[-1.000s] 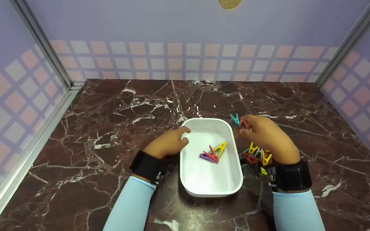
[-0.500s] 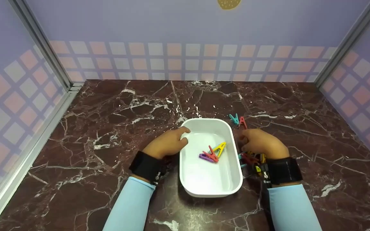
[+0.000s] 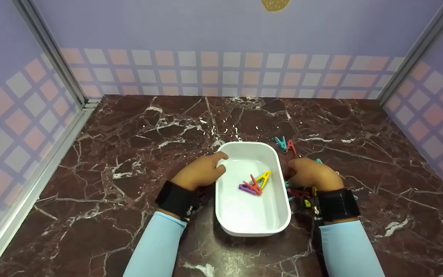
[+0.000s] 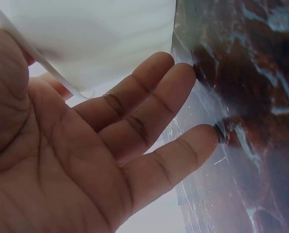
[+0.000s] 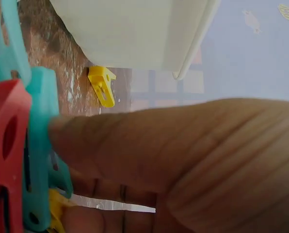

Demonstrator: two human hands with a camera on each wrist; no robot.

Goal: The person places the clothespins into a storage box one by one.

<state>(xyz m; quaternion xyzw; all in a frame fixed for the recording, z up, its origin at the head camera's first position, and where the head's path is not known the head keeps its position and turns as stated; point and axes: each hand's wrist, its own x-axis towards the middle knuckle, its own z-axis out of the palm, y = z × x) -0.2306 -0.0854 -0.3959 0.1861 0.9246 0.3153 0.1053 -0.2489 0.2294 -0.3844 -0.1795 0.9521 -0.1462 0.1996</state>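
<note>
A white plastic tray [image 3: 252, 227] holds several clothespins: a red one [image 3: 253, 185], a purple one [image 3: 247, 189] and a yellow one [image 3: 266, 177] show best. My left hand [image 3: 200, 171] grips its left rim, thumb and index finger inside, the other fingers [image 4: 159, 102] outside against the wall. To the tray's right, my right hand [image 3: 315, 173] reaches down into a pile of clothespins and largely covers it. In the right wrist view, the thumb [image 5: 86, 141] presses a teal clothespin [image 5: 38, 145], fingers behind it, beside a red clothespin [image 5: 6, 141].
Behind the right hand lie a teal clothespin [image 3: 281, 143] and a red clothespin [image 3: 290, 146]. A yellow clothespin [image 5: 102, 86] lies near the tray in the right wrist view. The dark marble table [image 3: 160, 138] is bounded by patterned walls [image 3: 229, 34] at the back and sides.
My right hand has left the red clothespin by the teal one and come down toward me to the pile. The left hand and tray have stayed put.
</note>
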